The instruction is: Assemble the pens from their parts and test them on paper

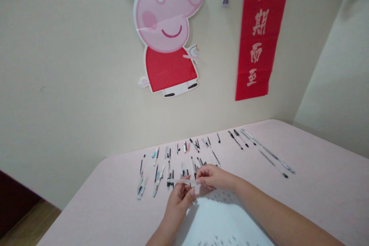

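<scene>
A clear, whitish pen barrel [184, 181] lies level between my two hands, above the near edge of the pen parts. Its right end is pinched in the fingertips of my right hand [215, 177]. My left hand [180, 198] has its fingers curled round the middle of the barrel, the thumb lower down. Beneath both hands is a white sheet [221, 219] with small dark marks. Just beyond the fingers lie black refills and clear barrels, among them a dark pen part [193, 164] and a clear-and-black group [183, 170].
Several taken-apart pens lie in rows on the pink tablecloth [95, 207], including a light patterned pen [158, 181]. Longer pens [266, 150] lie at the right. Behind the table, the wall bears a cartoon pig cutout [170, 69] and a red banner [259, 34].
</scene>
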Motion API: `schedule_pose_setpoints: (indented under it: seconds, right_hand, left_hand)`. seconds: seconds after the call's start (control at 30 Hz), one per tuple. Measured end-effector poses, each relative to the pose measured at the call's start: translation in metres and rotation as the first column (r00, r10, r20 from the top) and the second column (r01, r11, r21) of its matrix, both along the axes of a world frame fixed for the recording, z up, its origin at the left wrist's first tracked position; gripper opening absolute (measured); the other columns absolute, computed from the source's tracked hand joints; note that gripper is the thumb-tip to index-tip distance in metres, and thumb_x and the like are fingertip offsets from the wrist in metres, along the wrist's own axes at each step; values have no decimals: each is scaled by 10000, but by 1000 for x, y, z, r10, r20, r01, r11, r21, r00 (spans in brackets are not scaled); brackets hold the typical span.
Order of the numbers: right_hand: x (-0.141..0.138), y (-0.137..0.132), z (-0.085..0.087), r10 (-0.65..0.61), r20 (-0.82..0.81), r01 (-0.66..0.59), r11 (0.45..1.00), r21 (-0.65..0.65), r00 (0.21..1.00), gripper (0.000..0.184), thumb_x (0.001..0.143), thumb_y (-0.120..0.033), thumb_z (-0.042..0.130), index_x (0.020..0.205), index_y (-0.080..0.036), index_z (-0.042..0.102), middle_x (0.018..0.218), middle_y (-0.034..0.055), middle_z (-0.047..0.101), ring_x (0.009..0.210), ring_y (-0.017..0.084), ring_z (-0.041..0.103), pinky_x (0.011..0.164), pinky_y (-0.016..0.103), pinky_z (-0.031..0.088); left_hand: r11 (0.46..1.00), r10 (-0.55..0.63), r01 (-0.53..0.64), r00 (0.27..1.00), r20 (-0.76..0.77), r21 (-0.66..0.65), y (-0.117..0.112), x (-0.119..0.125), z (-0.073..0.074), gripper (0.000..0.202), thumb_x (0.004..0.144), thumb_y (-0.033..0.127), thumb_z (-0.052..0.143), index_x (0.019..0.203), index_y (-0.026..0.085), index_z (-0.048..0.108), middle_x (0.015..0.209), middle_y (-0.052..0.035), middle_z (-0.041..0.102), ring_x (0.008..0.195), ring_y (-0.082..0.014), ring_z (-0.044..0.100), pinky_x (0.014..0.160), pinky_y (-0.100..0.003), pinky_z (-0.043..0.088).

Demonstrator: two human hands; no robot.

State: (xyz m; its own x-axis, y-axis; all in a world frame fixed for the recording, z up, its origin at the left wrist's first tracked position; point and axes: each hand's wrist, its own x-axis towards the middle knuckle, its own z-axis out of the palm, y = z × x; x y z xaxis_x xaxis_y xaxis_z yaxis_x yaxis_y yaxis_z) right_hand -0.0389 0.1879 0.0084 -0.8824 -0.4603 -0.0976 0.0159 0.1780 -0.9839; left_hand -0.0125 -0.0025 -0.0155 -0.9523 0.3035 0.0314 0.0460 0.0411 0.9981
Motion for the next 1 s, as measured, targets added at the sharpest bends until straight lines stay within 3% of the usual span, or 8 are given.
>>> schedule_pose_setpoints:
  seconds: [0.2, 0.33, 0.43, 0.53, 0.6, 0.7, 0.87, 1.0]
  right_hand:
    - [2, -5, -3, 96, -29, -96, 995, 16, 995, 287, 711, -420, 688, 730, -148, 599, 494, -65, 474, 436, 64, 421, 431, 176, 313]
    - [-8, 6, -2, -136, -196, 160, 980, 116, 971, 284, 796, -431, 589, 704, -163, 586, 541, -31, 516, 491, 109, 489, 487, 221, 394]
    - [-20, 30, -3, -324, -603, 546, 807, 226, 729, 214, 863, -277, 476, 791, -164, 643, 786, 52, 641, 747, 165, 582, 725, 289, 469]
    - [-30, 61, -10, -249, -764, 707, 615, 350, 595, 304, 849, -168, 437, 1069, -140, 645, 1162, 126, 621, 1111, 221, 531, 994, 353, 383]
    - [-35, 78, -18, -189, -758, 725, 502, 471, 624, 390, 862, -171, 420, 1206, -91, 584, 1325, 164, 526, 1265, 251, 424, 1078, 388, 301]
    - [-40, 92, -29, -110, -697, 667, 425, 611, 709, 457, 903, -239, 400, 1315, -65, 494, 1430, 153, 417, 1357, 272, 307, 1118, 413, 238]
    - [-40, 95, -32, -95, -589, 577, 376, 725, 803, 488, 940, -279, 343, 1362, -51, 433, 1458, 152, 365, 1358, 264, 315, 1119, 420, 224]
    - [-33, 90, -21, -77, -596, 583, 345, 736, 799, 462, 930, -295, 372, 1286, -38, 518, 1405, 195, 433, 1304, 257, 403, 1095, 378, 252]
  left_hand:
    - [997, 73, -74, 994, 86, 13, -3, -4, -4, 558, 618, 629, 690, 864, 129, 682, 592, 1, 557, 543, -107, 481, 533, -240, 374]
    - [994, 74, -82, 992, 102, 70, -3, -1, -3, 486, 656, 570, 701, 847, 124, 687, 619, -8, 585, 544, -99, 489, 536, -236, 381]
    - [993, 85, -94, 990, 116, 76, -2, -2, -5, 506, 631, 582, 714, 831, 118, 689, 630, -18, 601, 531, -97, 491, 521, -237, 380]
    - [994, 87, -94, 989, 120, 57, -1, -3, -8, 522, 615, 601, 714, 810, 118, 684, 602, -14, 592, 520, -99, 488, 507, -237, 374]
    - [995, 76, -82, 991, 111, 51, -1, -3, -9, 499, 641, 585, 705, 815, 119, 683, 592, -10, 586, 525, -99, 486, 512, -238, 376]
    - [996, 65, -70, 993, 97, 50, -2, -2, -8, 471, 664, 564, 700, 818, 119, 685, 588, -8, 583, 532, -97, 484, 522, -240, 383]
    - [997, 70, -74, 993, 98, 30, -3, -1, -7, 459, 668, 555, 700, 825, 123, 692, 618, -20, 603, 552, -103, 497, 530, -239, 389]
    - [996, 73, -77, 992, 101, 35, -2, -2, -10, 474, 649, 570, 705, 810, 124, 696, 584, -10, 580, 537, -100, 489, 522, -230, 379]
